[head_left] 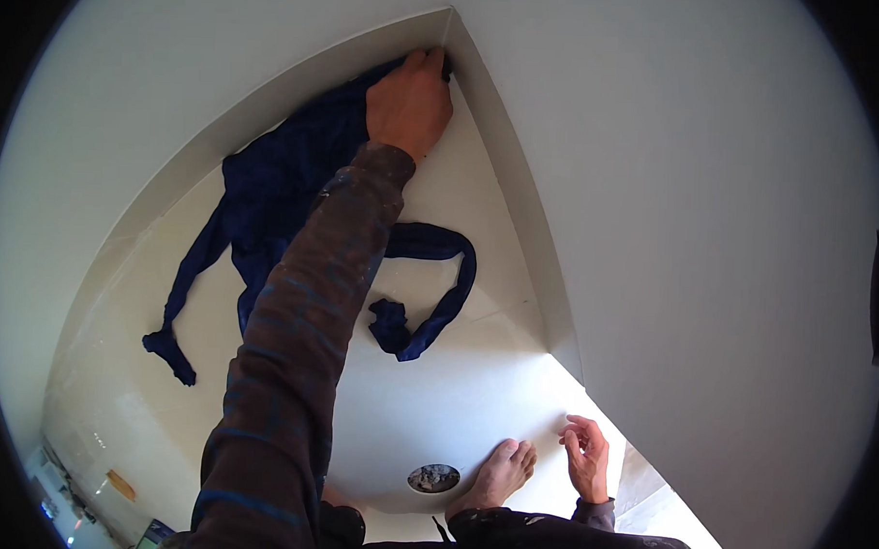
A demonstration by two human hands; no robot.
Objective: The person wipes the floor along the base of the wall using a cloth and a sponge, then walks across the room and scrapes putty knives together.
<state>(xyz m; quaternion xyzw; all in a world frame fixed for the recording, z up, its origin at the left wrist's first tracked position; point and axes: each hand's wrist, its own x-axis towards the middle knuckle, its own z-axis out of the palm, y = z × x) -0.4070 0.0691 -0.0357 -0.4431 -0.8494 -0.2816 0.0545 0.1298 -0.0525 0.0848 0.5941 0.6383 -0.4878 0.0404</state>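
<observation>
A dark blue cloth (273, 177) lies bunched on the pale tiled floor, with two long narrow strips trailing from it, one curling to the right and one hanging to the left. Up in the corner between the two walls, my left hand (412, 104) presses down on the cloth's far end, fingers bent over it; the fingertips are partly hidden. My left sleeve crosses over the middle of the cloth. Down at the lower right, my right hand (586, 459) hangs beside my bare foot, fingers loosely curled and apart, holding nothing.
Beige skirting (525, 171) runs along both walls to the corner. A round hole (434, 479) with rubble inside is cut in the floor near my foot (500, 475). An orange-brown piece (120, 485) lies at the lower left, near cluttered items. Bright light falls at the right wall's end.
</observation>
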